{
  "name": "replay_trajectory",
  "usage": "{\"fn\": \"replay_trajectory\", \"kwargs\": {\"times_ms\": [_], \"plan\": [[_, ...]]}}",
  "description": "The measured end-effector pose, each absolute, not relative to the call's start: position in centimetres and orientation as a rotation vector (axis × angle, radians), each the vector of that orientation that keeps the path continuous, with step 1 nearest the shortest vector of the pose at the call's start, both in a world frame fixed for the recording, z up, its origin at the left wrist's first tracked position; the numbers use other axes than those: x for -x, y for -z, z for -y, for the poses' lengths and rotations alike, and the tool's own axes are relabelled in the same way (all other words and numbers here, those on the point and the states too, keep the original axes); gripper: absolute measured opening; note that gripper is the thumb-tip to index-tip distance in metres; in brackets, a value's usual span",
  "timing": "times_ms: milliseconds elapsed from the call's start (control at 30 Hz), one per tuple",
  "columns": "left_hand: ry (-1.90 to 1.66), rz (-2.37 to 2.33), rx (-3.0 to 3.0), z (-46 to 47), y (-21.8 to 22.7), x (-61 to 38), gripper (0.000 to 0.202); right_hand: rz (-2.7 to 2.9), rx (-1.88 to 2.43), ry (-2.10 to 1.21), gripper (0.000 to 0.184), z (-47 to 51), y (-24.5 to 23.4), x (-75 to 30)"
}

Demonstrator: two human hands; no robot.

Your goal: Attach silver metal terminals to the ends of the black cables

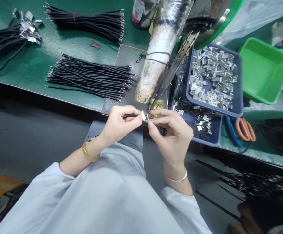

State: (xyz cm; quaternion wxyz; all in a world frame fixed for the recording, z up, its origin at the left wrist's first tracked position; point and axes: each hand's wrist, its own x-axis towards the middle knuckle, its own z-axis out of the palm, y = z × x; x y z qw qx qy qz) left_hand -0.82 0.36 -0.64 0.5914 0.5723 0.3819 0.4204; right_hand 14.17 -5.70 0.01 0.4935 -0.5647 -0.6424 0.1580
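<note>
My left hand (119, 125) and my right hand (172, 130) meet in front of the bench edge. Between their fingertips is a small silver metal clip (143, 115). The left fingers also pinch the end of a thin dark wire that reaches the clip. Both hands are closed around these small parts, just below a plastic-wrapped machine post (156, 55). The nearest supply is a loose pile of black cut wires (90, 78) on the green bench to the left.
A blue tray (238, 97) of several metal clips sits right of the post, above another blue tray (212, 138) with more. A green bin (265, 70), orange-handled pliers (245, 128), two more wire bundles (87, 21) and a red rubber band (95, 44) lie around.
</note>
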Motion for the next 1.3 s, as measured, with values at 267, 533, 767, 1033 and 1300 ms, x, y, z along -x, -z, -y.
{"fn": "replay_trajectory", "kwargs": {"times_ms": [267,533,767,1033,1300], "plan": [[-0.941,-0.907,-1.364,-0.56,0.5,0.94,0.02,1.548,1.35,-0.413,0.012,5.62,-0.04,-14.32],[-0.932,-0.914,-1.348,-0.55,0.33,0.9,0.018,1.565,1.394,-0.393,0.011,5.57,-0.21,-14.23],[-0.931,-0.929,-1.313,-0.44,0.35,0.81,0.018,1.581,1.366,-0.384,0.012,5.58,-0.14,-14.28],[-0.946,-0.95,-1.284,-0.24,0.26,0.55,0.018,1.583,1.393,-0.342,0.012,5.5,-0.14,-14.1],[-0.995,-1.013,-1.32,-0.42,-0.02,-0.01,0.019,1.555,1.393,-0.22,0.013,5.14,0.08,-13.89]]}}
